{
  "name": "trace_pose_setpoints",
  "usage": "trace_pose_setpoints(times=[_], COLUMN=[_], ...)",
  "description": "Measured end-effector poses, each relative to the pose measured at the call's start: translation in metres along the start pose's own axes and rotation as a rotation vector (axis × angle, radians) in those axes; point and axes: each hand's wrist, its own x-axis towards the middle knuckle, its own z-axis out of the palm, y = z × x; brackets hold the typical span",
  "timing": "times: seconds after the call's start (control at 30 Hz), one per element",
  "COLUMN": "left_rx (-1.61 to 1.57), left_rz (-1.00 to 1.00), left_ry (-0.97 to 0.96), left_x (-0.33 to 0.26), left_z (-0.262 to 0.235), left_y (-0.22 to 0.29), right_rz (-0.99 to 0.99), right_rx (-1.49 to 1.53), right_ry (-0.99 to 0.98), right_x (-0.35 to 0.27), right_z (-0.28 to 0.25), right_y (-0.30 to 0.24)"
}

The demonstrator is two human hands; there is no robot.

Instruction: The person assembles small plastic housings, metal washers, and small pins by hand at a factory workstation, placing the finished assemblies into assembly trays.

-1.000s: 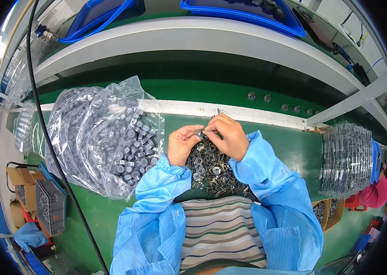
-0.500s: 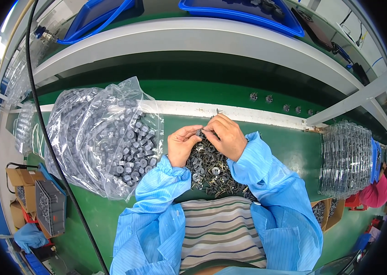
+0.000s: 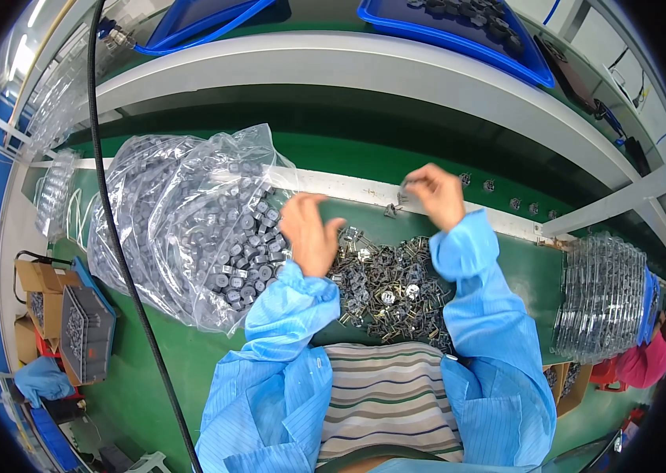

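Note:
My left hand (image 3: 309, 236) is open, its thumb spread from the fingers, beside the loose grey cylindrical parts (image 3: 251, 251) at the mouth of a clear plastic bag (image 3: 167, 229). My right hand (image 3: 437, 195) is over the white rail (image 3: 349, 186), thumb and fingertips pinched together. A small grey thing, blurred, shows at those fingertips; its kind cannot be made out. Just below, a small dark part (image 3: 390, 210) stands by the rail. Between my forearms lies a heap of small dark parts with metal pins (image 3: 388, 288).
Several small parts (image 3: 515, 203) stand in a row behind the rail. Stacked clear plastic trays (image 3: 601, 296) are at the right. Blue trays (image 3: 459, 35) rest on the shelf above. A black cable (image 3: 116, 236) hangs across the left. A grey crate (image 3: 85, 335) stands at lower left.
My hands have parted from a small part held between them over the heap. The right has moved away toward the rail, the left toward the grey parts. The whole view has shifted slightly.

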Motion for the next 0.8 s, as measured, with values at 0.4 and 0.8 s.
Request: trace_pose_setpoints(times=[0.4,0.8], left_rx=[0.823,0.314], left_rz=[-0.312,-0.004], left_ry=[-0.092,-0.113], left_x=[0.002,0.01], left_z=[0.005,0.0], left_y=[-0.063,-0.056], right_rz=[-0.32,-0.435], right_rx=[-0.794,-0.467], right_ry=[0.182,-0.309], right_x=[0.026,-0.026], right_z=[-0.037,0.005], right_y=[0.043,0.027])
